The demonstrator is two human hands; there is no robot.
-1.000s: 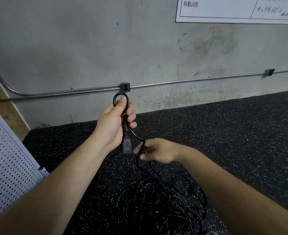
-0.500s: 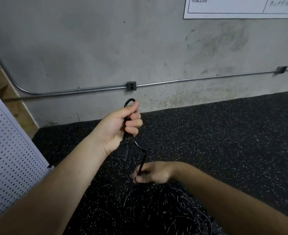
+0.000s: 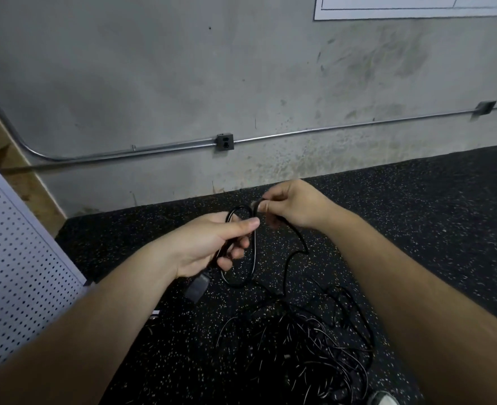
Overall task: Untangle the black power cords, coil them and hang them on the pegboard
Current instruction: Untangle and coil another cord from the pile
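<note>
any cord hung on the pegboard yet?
No. The visible part of the pegboard holds nothing; one cord is in both hands, and the tangled cords lie on the floor.

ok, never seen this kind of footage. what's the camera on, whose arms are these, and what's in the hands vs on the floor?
There is no machine here: a person works with bare hands, and the single wide-angle camera sits on their head, looking forward and down. So the two forearms coming in from the bottom are the wearer's own. The left hand is closed on a few loops of black power cord, with its plug hanging below the palm. The right hand pinches the same cord a little further along, beside the left hand. The cord runs down to a tangled pile of cords on the speckled black floor. A white pegboard leans at the left edge, and a grey wall with a metal conduit is behind.
</note>
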